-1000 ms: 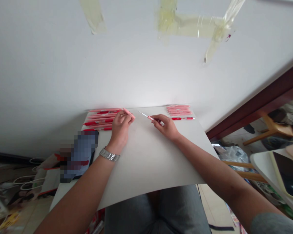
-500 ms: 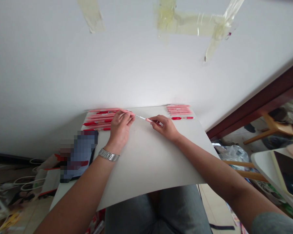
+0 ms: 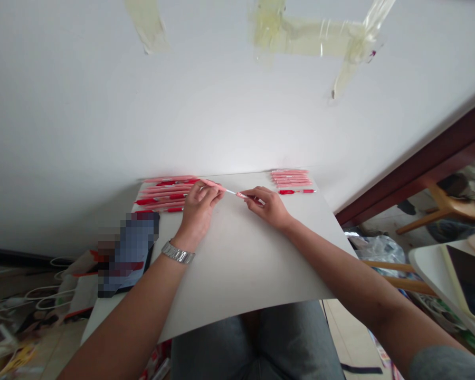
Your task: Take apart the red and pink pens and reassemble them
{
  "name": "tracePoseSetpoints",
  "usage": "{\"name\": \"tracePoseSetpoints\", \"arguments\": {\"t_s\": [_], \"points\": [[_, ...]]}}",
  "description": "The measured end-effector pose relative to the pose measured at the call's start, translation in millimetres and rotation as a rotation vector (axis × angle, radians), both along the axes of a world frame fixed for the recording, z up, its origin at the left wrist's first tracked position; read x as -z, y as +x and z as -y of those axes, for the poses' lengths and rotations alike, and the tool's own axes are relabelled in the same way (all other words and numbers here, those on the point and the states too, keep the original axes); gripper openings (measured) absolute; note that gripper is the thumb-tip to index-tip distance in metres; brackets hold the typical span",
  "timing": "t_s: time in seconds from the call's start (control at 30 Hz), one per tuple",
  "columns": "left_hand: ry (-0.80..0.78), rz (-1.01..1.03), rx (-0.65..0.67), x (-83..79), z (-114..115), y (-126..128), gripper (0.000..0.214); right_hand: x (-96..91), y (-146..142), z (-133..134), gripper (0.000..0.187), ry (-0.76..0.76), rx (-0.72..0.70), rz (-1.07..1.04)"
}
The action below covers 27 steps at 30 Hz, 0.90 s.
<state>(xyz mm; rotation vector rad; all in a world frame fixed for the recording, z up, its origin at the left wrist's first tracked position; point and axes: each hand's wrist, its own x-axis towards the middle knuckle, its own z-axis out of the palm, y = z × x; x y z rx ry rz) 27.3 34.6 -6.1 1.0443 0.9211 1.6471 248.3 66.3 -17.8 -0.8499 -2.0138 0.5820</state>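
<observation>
At the far middle of the white bench [image 3: 237, 274], the left hand [image 3: 198, 207] pinches a pink pen barrel [image 3: 212, 184]. The right hand [image 3: 269, 205] grips a thin refill [image 3: 237, 194], its tip at the barrel's mouth. Red pens [image 3: 164, 195] lie just beside the left hand, and a stack of pink barrels [image 3: 291, 178] lies beyond the right.

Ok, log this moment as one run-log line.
left hand: holds pink barrel | right hand: holds refill | state: refill end at barrel mouth | table: red pens left, pink barrels far right
</observation>
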Motion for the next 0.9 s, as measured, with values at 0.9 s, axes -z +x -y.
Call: {"name": "tracePoseSetpoints", "arguments": {"t_s": [0.9], "points": [[0.015,-0.119,0.097,-1.3,9,9,0.027,-0.9,0,1,0.026,0.047,-0.059,0.004]]}}
